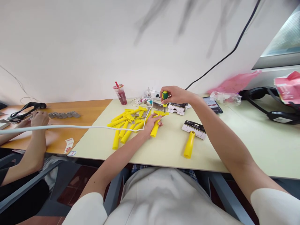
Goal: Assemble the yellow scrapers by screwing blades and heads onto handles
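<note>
My left hand (151,124) is closed round a yellow plastic scraper (154,128), its handle toward me and its wide head away. Above that head, my right hand (174,94) grips a green and yellow screwdriver (165,94) held upright. The screwdriver's shaft points down at the scraper's head; whether it sits in a screw is too small to tell. Left of my left hand lies a loose pile of yellow scrapers (126,122). To the right, another yellow scraper (189,145) lies with its head in a black and white card sleeve (194,129).
A drink cup (121,96) stands at the back, beside a power strip (150,95). A white cable (93,127) crosses in front of the pile. Card packages (177,108), a phone (212,105) and a headset (273,104) lie rightward. Leftward, another person's hands (39,118) work near grey pieces (64,114).
</note>
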`<action>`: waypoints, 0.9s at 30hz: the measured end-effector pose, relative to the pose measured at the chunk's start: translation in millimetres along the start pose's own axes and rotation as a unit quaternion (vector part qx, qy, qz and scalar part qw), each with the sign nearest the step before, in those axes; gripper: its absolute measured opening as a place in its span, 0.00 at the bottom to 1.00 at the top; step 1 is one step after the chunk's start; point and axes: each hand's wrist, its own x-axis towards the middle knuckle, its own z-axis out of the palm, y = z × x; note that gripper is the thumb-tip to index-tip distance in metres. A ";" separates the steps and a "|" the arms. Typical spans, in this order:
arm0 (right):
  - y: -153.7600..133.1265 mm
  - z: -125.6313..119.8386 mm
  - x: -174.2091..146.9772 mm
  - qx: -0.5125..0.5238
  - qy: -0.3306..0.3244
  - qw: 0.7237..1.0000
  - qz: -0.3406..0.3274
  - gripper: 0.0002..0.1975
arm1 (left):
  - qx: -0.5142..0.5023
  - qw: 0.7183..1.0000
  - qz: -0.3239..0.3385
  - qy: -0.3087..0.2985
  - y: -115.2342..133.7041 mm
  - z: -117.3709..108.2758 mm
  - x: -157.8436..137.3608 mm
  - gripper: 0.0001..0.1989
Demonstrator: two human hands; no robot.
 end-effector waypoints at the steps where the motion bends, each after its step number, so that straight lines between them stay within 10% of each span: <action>1: 0.7 1.0 0.6 -0.012 0.011 1.000 0.006 0.22 | 0.002 1.000 -0.002 -0.003 -0.4 0.3 -0.7 0.28; 27: 12.9 -10.1 -4.0 -0.130 -0.014 0.988 0.079 0.14 | 0.010 1.000 0.009 -0.005 -1.0 -2.9 1.9 0.29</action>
